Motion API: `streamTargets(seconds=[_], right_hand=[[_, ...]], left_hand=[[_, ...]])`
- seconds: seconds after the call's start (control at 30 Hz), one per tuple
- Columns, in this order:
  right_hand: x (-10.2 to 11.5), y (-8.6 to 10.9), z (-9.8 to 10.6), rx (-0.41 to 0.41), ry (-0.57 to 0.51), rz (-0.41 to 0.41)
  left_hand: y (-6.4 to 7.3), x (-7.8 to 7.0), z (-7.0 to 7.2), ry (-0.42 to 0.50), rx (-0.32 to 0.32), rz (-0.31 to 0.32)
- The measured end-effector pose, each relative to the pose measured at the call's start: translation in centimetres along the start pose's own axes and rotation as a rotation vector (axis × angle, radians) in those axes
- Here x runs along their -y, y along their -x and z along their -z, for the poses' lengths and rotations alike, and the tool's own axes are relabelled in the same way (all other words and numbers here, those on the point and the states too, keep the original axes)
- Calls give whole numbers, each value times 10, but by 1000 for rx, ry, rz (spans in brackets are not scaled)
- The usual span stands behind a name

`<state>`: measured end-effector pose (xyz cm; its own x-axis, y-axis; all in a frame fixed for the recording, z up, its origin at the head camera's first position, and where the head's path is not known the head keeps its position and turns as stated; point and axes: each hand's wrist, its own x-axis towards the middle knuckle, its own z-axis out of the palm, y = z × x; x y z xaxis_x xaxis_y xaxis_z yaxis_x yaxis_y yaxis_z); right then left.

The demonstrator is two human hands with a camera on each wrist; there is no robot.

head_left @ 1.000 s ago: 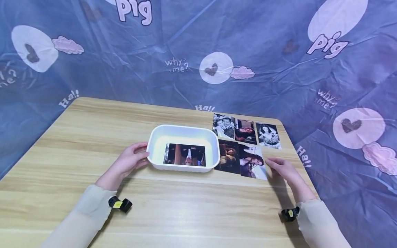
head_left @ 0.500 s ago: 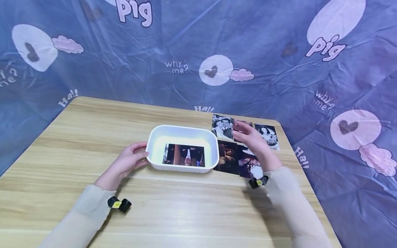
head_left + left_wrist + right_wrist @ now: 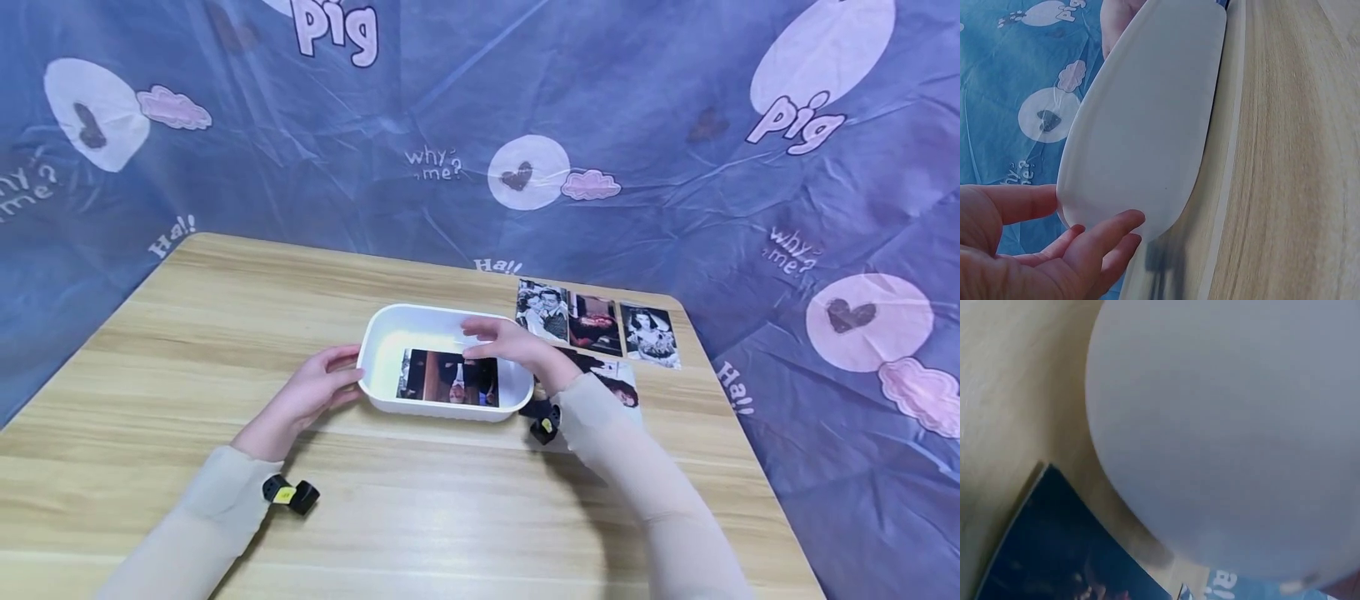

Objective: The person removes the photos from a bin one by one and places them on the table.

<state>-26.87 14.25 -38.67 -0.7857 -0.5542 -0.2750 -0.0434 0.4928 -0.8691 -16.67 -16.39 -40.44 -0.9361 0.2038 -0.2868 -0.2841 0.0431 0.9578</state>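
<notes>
A white plastic box (image 3: 390,325) stands on the table with a photo (image 3: 431,379) of a suited person lying in it. At the box's left end is my left hand (image 3: 318,387); in the left wrist view its thumb meets the rim and its other fingers (image 3: 1119,225) lie along the outer wall. My right hand (image 3: 513,342) reaches over the right rim into the box, fingers loosely spread, nothing visible between them. The fingertips overlap the photo's upper edge in the head view. Only the box's wall (image 3: 1210,437) and a dark photo (image 3: 1060,537) show in the right wrist view.
Several photos lie right of the box: a back row with a black-and-white couple (image 3: 543,308), a reddish print (image 3: 595,323) and a black-and-white portrait (image 3: 650,335). In front, another print (image 3: 618,383) is partly hidden by the right sleeve. A blue cloth (image 3: 300,167) hangs behind.
My right hand has moved from the right side of the photos, across them, leftward over the box. The left hand and the box have stayed in place.
</notes>
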Motion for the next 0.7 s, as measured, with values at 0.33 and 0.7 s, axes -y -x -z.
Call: streamTargets(seconds=[0.33, 0.7], right_hand=[[-6, -10, -13, 7, 245, 2], [-8, -17, -12, 56, 356, 0]], left_hand=[[1, -1, -2, -10, -4, 0], [0, -1, -2, -11, -3, -1]])
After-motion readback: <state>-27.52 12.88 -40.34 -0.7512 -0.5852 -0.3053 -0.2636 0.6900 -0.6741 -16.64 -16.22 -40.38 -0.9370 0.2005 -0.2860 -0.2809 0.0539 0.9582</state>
